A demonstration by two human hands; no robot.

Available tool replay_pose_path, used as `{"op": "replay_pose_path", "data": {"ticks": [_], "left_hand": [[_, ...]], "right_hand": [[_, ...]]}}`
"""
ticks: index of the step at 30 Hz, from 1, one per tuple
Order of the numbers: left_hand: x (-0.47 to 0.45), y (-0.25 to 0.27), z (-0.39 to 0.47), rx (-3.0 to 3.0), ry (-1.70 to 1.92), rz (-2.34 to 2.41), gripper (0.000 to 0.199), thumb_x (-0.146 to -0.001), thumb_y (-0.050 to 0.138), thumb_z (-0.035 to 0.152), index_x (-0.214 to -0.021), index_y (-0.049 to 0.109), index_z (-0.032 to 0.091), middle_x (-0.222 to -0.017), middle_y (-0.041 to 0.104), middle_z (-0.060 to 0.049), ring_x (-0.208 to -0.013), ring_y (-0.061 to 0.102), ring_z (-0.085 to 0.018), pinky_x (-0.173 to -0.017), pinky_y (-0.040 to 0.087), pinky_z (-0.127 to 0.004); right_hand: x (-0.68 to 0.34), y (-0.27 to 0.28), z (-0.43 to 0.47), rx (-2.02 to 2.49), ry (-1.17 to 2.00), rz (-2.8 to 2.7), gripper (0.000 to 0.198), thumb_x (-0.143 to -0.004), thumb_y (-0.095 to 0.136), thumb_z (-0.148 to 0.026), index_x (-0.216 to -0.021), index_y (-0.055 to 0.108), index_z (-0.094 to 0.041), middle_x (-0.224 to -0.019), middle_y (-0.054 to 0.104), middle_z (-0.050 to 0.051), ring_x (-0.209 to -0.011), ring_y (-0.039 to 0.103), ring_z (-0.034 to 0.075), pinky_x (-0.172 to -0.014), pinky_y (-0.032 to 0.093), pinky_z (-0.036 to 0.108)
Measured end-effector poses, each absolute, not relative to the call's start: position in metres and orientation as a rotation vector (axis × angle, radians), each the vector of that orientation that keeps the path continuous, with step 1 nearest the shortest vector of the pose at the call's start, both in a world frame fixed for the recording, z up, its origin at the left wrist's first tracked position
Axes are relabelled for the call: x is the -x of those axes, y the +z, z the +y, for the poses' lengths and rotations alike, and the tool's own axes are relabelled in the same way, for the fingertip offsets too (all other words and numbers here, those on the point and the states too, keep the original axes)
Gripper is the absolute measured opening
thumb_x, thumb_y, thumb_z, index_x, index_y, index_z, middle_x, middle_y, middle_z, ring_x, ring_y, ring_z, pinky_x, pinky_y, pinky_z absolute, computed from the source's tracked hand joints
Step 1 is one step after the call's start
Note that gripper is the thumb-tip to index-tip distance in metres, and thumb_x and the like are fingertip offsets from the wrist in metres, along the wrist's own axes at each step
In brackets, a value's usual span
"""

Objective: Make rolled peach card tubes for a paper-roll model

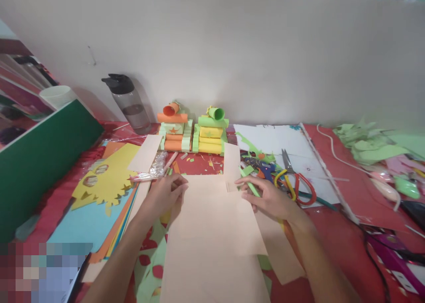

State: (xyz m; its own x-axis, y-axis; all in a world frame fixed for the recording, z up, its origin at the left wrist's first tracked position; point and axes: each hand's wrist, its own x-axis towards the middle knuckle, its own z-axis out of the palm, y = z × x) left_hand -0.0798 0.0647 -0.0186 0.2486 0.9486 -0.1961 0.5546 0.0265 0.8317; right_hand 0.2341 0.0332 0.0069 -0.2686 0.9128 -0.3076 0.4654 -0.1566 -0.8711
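Note:
My left hand (166, 192) has its thumb and fingers together at the upper left corner of a pale peach sheet of paper (212, 219), closed on its edge. In my right hand (267, 197) is a light green pen (249, 182), held slanted between the fingers over the sheet's upper right. A small peach paper strip (231, 161) stands upright near the pen's tip, partly lying over the sheet. More peach paper (280, 254) lies beneath, out to the right under my right forearm.
Two rolled-paper models, orange (172, 128) and green-yellow (211, 132), stand at the back beside a water bottle (128, 104). Scissors (294, 179) and a glue gun (265, 168) lie right. Coloured sheets (89, 228) and a yellow cut-out (109, 172) lie left, near a green board (43, 157).

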Motion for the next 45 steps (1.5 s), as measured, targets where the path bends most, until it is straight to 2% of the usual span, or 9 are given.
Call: {"op": "replay_pose_path", "data": {"ticks": [9, 17, 22, 27, 32, 36, 39, 43, 45], "left_hand": [[0.082, -0.025, 0.066, -1.690, 0.577, 1.415, 0.019, -0.087, 0.057, 0.039, -0.087, 0.066, 0.022, -0.073, 0.071, -0.001, -0.065, 0.066, -0.019, -0.061, 0.047, -0.028], [0.085, -0.027, 0.068, -1.639, 0.584, 1.362, 0.022, -0.088, 0.054, 0.039, -0.092, 0.066, 0.021, -0.075, 0.070, -0.003, -0.067, 0.066, -0.019, -0.062, 0.048, -0.029], [0.087, -0.023, 0.069, -1.593, 0.569, 1.295, 0.027, -0.086, 0.055, 0.041, -0.092, 0.067, 0.018, -0.076, 0.068, -0.004, -0.068, 0.064, -0.018, -0.064, 0.050, -0.029], [0.088, -0.020, 0.070, -1.495, 0.569, 1.274, 0.031, -0.085, 0.055, 0.045, -0.094, 0.068, 0.018, -0.070, 0.066, -0.002, -0.067, 0.064, -0.018, -0.062, 0.049, -0.028], [0.088, -0.019, 0.067, -1.522, 0.520, 1.318, 0.029, -0.078, 0.067, 0.041, -0.098, 0.068, 0.020, -0.081, 0.070, -0.003, -0.076, 0.066, -0.019, -0.069, 0.050, -0.029], [0.089, -0.023, 0.066, -1.520, 0.498, 1.293, 0.029, -0.076, 0.069, 0.041, -0.095, 0.068, 0.019, -0.084, 0.070, -0.004, -0.080, 0.066, -0.020, -0.073, 0.049, -0.030], [0.090, -0.021, 0.066, -1.499, 0.477, 1.248, 0.026, -0.078, 0.068, 0.041, -0.090, 0.068, 0.018, -0.083, 0.069, -0.005, -0.079, 0.064, -0.019, -0.072, 0.048, -0.030], [0.091, -0.013, 0.066, -1.469, 0.512, 1.204, 0.022, -0.078, 0.068, 0.038, -0.085, 0.068, 0.017, -0.082, 0.067, -0.003, -0.077, 0.062, -0.017, -0.073, 0.047, -0.028], [0.091, -0.011, 0.066, -1.465, 0.517, 1.192, 0.021, -0.078, 0.069, 0.038, -0.084, 0.067, 0.017, -0.082, 0.066, -0.002, -0.077, 0.061, -0.016, -0.072, 0.047, -0.027]], "right_hand": [[-0.233, 0.007, 0.032, 1.587, 1.368, -1.656, 0.038, -0.086, 0.060, -0.034, -0.123, 0.060, -0.025, -0.080, 0.059, 0.000, -0.055, 0.058, 0.013, -0.056, 0.051, 0.027], [-0.219, 0.005, 0.030, 1.552, 1.339, -1.590, 0.037, -0.083, 0.062, -0.033, -0.119, 0.061, -0.024, -0.094, 0.061, 0.002, -0.057, 0.060, 0.012, -0.057, 0.053, 0.027], [-0.203, 0.005, 0.028, 1.564, 1.282, -1.604, 0.032, -0.084, 0.060, -0.032, -0.115, 0.062, -0.025, -0.088, 0.060, -0.001, -0.054, 0.061, 0.012, -0.058, 0.052, 0.027], [-0.195, 0.003, 0.028, 1.569, 1.240, -1.617, 0.027, -0.085, 0.058, -0.031, -0.111, 0.062, -0.025, -0.090, 0.061, -0.001, -0.052, 0.063, 0.012, -0.061, 0.051, 0.028], [-0.193, -0.002, 0.028, 1.561, 1.227, -1.605, 0.029, -0.085, 0.059, -0.031, -0.113, 0.061, -0.025, -0.085, 0.060, -0.002, -0.054, 0.063, 0.012, -0.062, 0.051, 0.028], [-0.194, -0.004, 0.028, 1.539, 1.216, -1.599, 0.028, -0.085, 0.060, -0.030, -0.113, 0.061, -0.025, -0.081, 0.058, -0.004, -0.053, 0.061, 0.011, -0.063, 0.051, 0.029], [-0.195, -0.006, 0.029, 1.545, 1.203, -1.578, 0.030, -0.083, 0.063, -0.031, -0.113, 0.060, -0.026, -0.087, 0.060, -0.002, -0.054, 0.060, 0.011, -0.063, 0.052, 0.029], [-0.196, -0.008, 0.030, 1.558, 1.212, -1.503, 0.032, -0.082, 0.064, -0.031, -0.113, 0.058, -0.025, -0.107, 0.062, 0.004, -0.060, 0.060, 0.011, -0.060, 0.052, 0.027], [-0.197, -0.008, 0.030, 1.529, 1.252, -1.473, 0.033, -0.082, 0.064, -0.032, -0.113, 0.058, -0.025, -0.104, 0.061, 0.003, -0.062, 0.059, 0.011, -0.057, 0.051, 0.025]]}}
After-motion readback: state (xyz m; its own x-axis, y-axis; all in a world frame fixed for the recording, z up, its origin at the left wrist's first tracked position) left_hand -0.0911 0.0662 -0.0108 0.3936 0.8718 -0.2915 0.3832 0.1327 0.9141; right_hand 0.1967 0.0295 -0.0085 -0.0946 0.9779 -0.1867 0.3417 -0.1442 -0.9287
